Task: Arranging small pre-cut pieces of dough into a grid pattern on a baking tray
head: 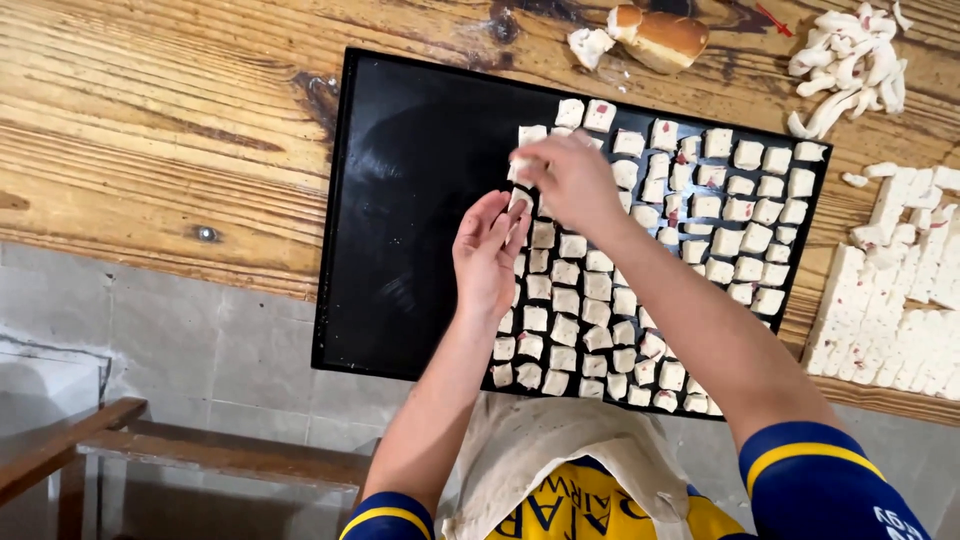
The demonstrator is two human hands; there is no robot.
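Tray: a flat black rectangular metal baking tray (420,200) lies on the worn wooden plank tabletop (150,130), its near edge overhanging the tabletop's edge.
Filled part: small square white dough pieces flecked with pink filling (700,235) stand in close rows over the right half of the tray, from the far edge to the near edge.
Unfilled part: the left half of the tray is bare black surface; judged from this, roughly half the tray is laid out and half remains.
Left hand: the left hand (487,255) hovers at the left boundary of the rows, fingers straight and together, grip released, fingertips touching or just beside a piece.
Right hand: the right hand (570,180) is blurred; its grip is pinched on a small white dough piece (520,165) above the top of the newest column.
Supply: a slab of uncut and scored white dough (890,320) lies on the tabletop right of the tray, still plentiful.
Offcuts: a heap of white dough strips (850,60) and a browned bread roll (665,38) lie beyond the tray's far edge.
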